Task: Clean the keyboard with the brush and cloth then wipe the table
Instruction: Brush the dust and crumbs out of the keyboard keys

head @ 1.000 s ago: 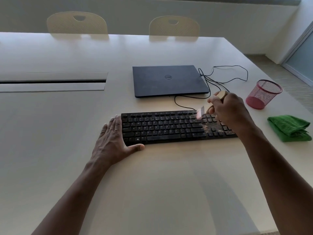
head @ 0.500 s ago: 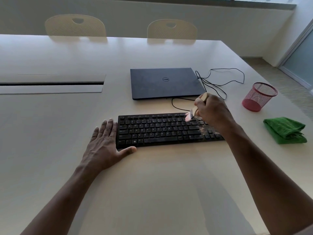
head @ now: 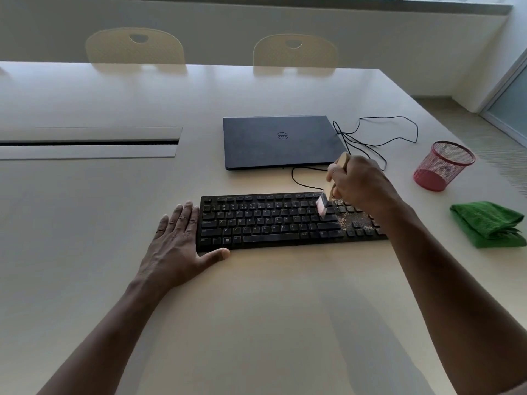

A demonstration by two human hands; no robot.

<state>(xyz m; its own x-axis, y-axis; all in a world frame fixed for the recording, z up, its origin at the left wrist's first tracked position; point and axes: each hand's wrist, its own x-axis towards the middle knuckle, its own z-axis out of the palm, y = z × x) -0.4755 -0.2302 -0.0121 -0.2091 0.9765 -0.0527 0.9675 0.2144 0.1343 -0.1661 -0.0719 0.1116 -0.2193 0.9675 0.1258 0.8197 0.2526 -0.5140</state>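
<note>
A black keyboard [head: 265, 220] lies on the pale table [head: 256, 323], with light crumbs scattered over its right part. My right hand [head: 360, 186] grips a small wooden-handled brush [head: 323, 205]; its bristles touch the keys right of the middle. My left hand [head: 178, 246] lies flat on the table against the keyboard's left end, thumb along its front edge. A folded green cloth [head: 489, 225] sits to the right of the keyboard, apart from both hands. My right forearm hides the keyboard's right end.
A closed dark laptop [head: 281, 141] lies behind the keyboard, with black cables [head: 379, 138] looping to its right. A red mesh cup [head: 442, 165] stands at the right edge. A cable slot [head: 88, 142] is at the left; two chairs [head: 295, 51] stand beyond the far edge.
My right hand has swept the brush a short way across the keys on the keyboard's right part. The left hand has stayed at the keyboard's left end.
</note>
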